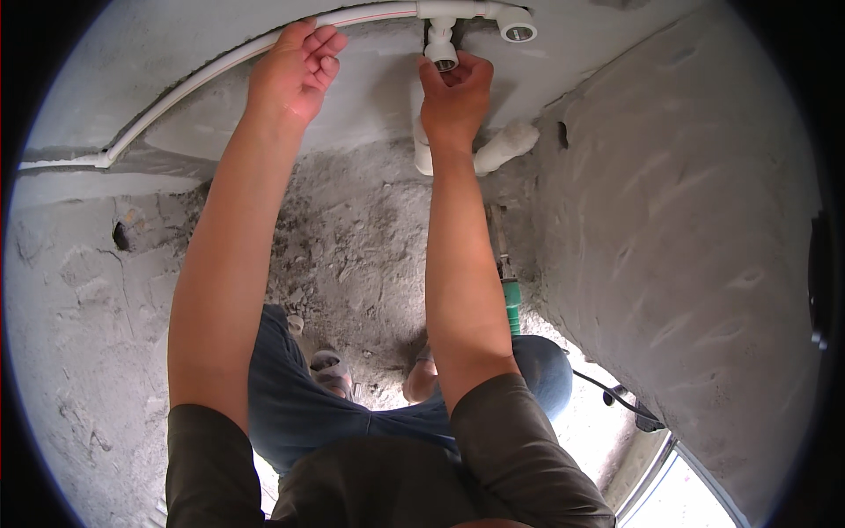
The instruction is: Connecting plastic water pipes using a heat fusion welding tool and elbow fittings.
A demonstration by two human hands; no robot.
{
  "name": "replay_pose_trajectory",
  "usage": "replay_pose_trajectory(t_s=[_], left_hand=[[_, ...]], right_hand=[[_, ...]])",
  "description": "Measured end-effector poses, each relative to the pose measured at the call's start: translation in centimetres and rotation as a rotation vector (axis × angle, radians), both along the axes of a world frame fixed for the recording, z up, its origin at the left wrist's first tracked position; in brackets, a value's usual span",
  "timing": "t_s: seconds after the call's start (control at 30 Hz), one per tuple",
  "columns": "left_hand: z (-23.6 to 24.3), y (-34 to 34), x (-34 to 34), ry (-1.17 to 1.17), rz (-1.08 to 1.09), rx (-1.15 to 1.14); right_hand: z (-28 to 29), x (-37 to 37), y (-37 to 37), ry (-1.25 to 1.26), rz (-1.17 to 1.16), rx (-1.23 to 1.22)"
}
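Observation:
A white plastic pipe (189, 86) runs along the grey plastered wall and ends in a white tee fitting (458, 11) with an open socket (518, 26) at its right end. My left hand (295, 70) is wrapped around the pipe just left of the tee. My right hand (456, 92) pinches the short downward branch fitting (440, 48) with its fingertips. Below that hand, two more white pipe stubs (506, 145) stick out near the corner of the walls.
Rough grey plaster walls (687, 220) meet at a corner on the right. The floor is bare rubble and dust (352, 255). A green-handled tool (510, 299) lies by my right forearm. A black cable (616, 396) trails at lower right. My knees and sandalled feet are below.

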State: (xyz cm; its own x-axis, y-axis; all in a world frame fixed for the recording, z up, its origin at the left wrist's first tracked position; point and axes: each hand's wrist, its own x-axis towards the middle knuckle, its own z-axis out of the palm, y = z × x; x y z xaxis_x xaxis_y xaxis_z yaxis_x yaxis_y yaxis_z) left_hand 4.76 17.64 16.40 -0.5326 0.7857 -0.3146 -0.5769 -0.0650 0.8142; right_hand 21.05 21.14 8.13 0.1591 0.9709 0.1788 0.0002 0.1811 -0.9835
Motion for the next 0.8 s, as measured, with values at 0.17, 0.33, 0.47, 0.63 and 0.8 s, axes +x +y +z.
replay_pose_trajectory(t_s=[0.17,0.33,0.47,0.63,0.8], left_hand=[[0.3,-0.1,0.3,-0.028,0.034,-0.038],[0.4,-0.1,0.6,-0.035,0.046,-0.056],[-0.8,0.5,-1.4,-0.038,0.017,-0.048],[-3.3,0.6,-4.0,-0.645,-0.730,0.520],[-0.8,0.0,-1.3,-0.021,-0.085,0.017]], right_hand=[[0.2,-0.5,-0.3,-0.066,-0.056,0.005],[0.3,-0.9,-0.5,-0.118,-0.157,0.056],[0.4,-1.1,-0.7,-0.126,-0.150,0.012],[0.0,-1.2,-0.5,-0.180,-0.189,0.093],[0.0,-1.0,-0.6,-0.154,-0.173,0.079]])
